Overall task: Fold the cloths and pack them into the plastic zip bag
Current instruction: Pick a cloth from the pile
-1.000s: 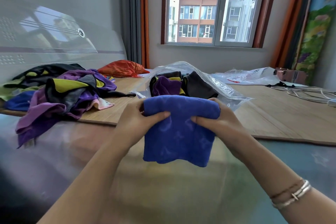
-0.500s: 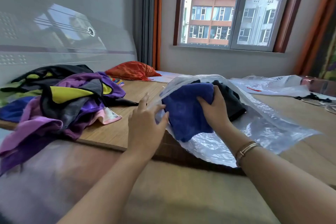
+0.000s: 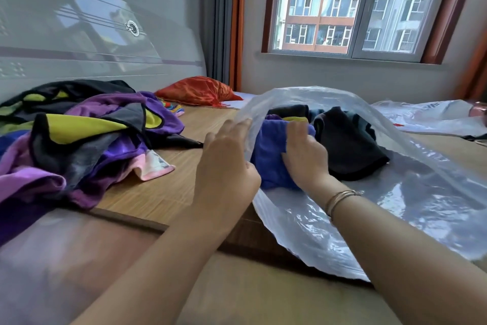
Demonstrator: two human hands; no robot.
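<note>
- A folded blue cloth (image 3: 268,156) sits in the mouth of the clear plastic zip bag (image 3: 395,208), pressed inward by the right hand (image 3: 303,156), whose fingers curl over the cloth's top edge.
- The cloth looks soft, light and limp; a fold like this likely holds best when gripped across its doubled edge, as loose corners would fall open.
- The left hand (image 3: 226,166) holds up the bag's thin upper film, fingers spread against it; the film looks slippery and prone to collapse.
- Inside the bag lie dark cloths (image 3: 347,145), with purple and yellow fabric behind the blue one.
- To the left, a heap of unfolded cloths (image 3: 79,140) waits on the wooden board (image 3: 163,187) on the bed, an orange bundle (image 3: 197,91) beyond it.
</note>
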